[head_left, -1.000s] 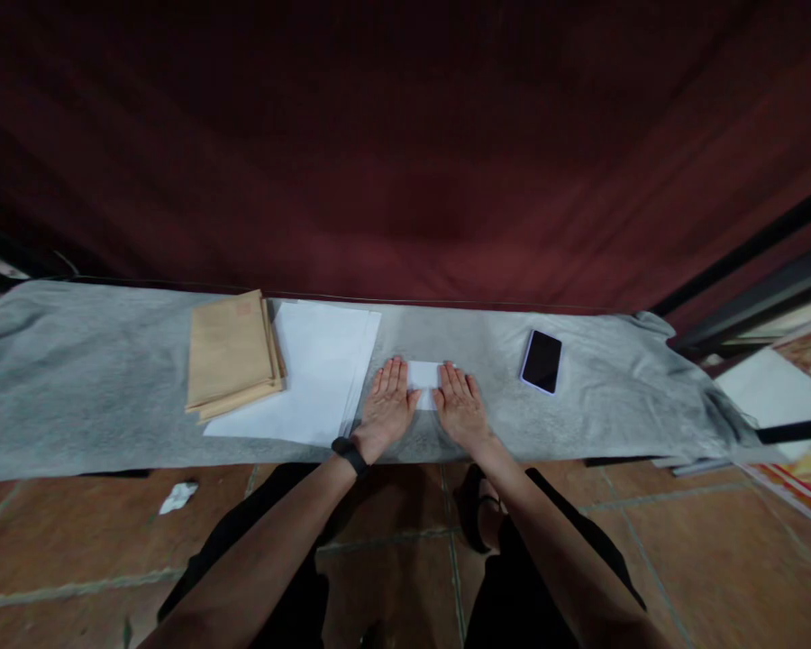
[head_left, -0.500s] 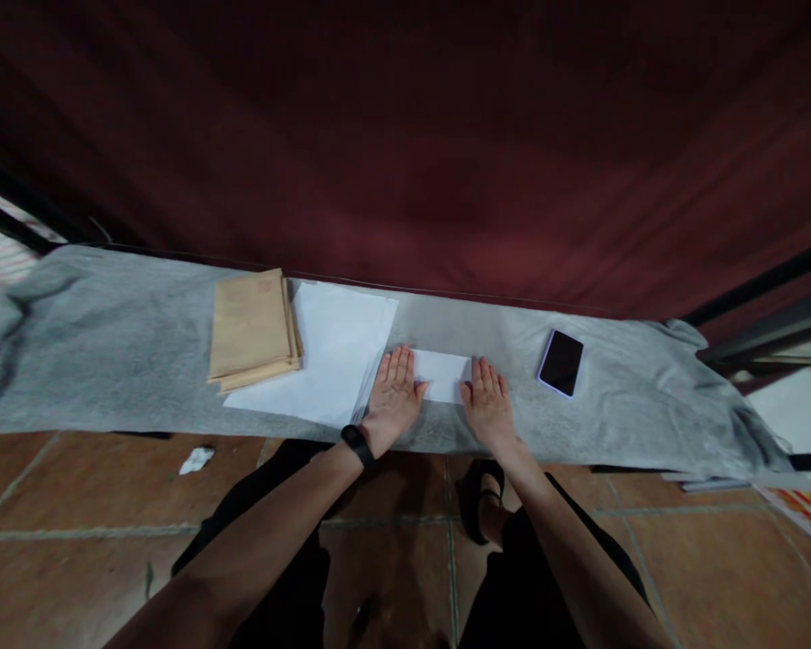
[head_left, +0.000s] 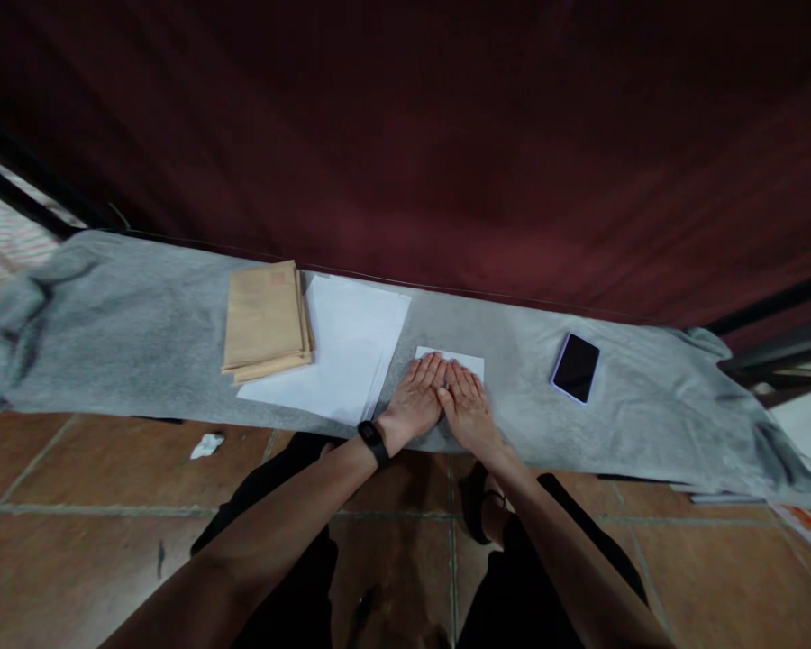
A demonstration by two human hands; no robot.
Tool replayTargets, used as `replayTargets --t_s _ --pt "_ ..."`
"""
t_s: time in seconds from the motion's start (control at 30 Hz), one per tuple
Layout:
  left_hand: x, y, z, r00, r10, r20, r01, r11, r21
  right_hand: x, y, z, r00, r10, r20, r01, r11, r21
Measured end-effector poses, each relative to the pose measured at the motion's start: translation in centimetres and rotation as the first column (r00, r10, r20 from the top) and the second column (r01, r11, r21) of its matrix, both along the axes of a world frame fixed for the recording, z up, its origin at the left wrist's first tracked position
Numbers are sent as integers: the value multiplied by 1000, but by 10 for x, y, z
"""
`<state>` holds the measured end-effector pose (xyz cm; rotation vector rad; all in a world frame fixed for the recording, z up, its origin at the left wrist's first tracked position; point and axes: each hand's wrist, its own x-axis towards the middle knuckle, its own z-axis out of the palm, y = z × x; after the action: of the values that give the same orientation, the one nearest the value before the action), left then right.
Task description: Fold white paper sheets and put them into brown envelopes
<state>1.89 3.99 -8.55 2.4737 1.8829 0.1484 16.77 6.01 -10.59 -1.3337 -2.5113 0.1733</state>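
A small folded sheet of white paper lies on the grey cloth. My left hand rests flat on its left part, fingers stretched forward, with a black band on the wrist. Beside it my right hand lies flat on the paper too, the two hands meeting near its middle. Much of the paper's near side is hidden under the palms. Left of my hands are larger white sheets, partly beneath a stack of brown envelopes.
The grey cloth covers a long, narrow surface before a dark red curtain. A phone with a purple edge lies at the right. On the tiled floor is a crumpled white scrap.
My hands have slid inward from the paper's two ends to meet over its middle. Both stay flat. The whole view has shifted slightly.
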Motion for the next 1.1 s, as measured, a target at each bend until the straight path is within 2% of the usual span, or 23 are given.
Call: replayTargets --t_s 0.53,0.73,1.1 --pt "-16 13 -5 993 98 62 -101 994 44 14 20 1 987 -123 101 118 992 51" --pt "-20 12 -4 990 133 52 -134 991 23 25 23 2 980 -154 124 153 988 21" --pt "-33 7 -6 986 153 60 -156 986 51 46 25 0 967 -213 139 209 977 44"
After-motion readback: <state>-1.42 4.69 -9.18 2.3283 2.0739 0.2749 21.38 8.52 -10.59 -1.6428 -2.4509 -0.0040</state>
